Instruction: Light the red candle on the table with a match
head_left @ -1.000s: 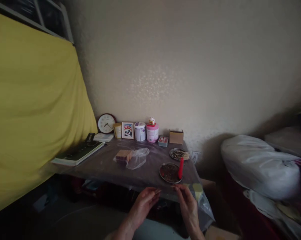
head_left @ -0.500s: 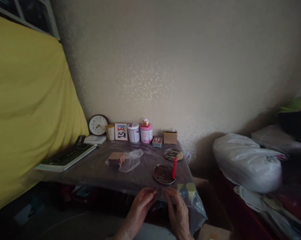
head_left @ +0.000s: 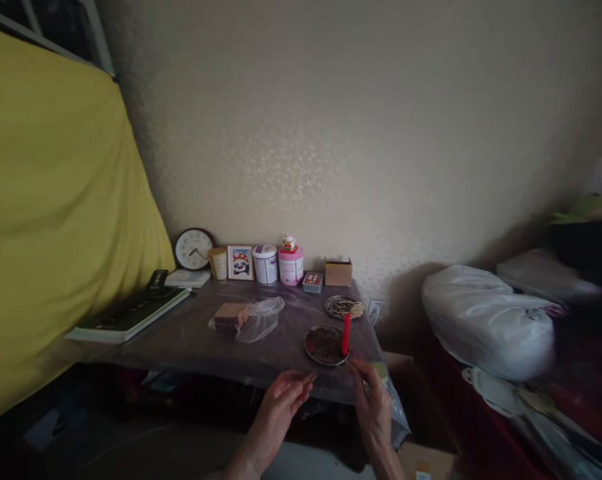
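Observation:
My left hand [head_left: 279,405] is at the near edge of the table [head_left: 195,340], its fingertips pinched on a small thin stick [head_left: 308,379]. My right hand [head_left: 374,402] is a short way to the right, fingers raised just below a round dish [head_left: 322,345] of dark bits. A red candle [head_left: 346,335] stands upright on that dish's right side. The dim light hides whether my right hand holds anything. A small yellowish block [head_left: 381,369] lies at the table's corner beside my right hand.
A second dish of sticks [head_left: 343,307] sits behind the first. A wafer stack [head_left: 229,315] lies in a clear bag [head_left: 261,318] mid-table. Clock [head_left: 193,249], framed picture [head_left: 240,262], canisters [head_left: 265,264], and cardboard box [head_left: 338,272] line the wall. Yellow cloth [head_left: 55,200] left, white sack [head_left: 485,320] right.
My hands were close together at the table edge and have drawn apart. The right hand has moved right and up toward the dish. The view has shifted a little.

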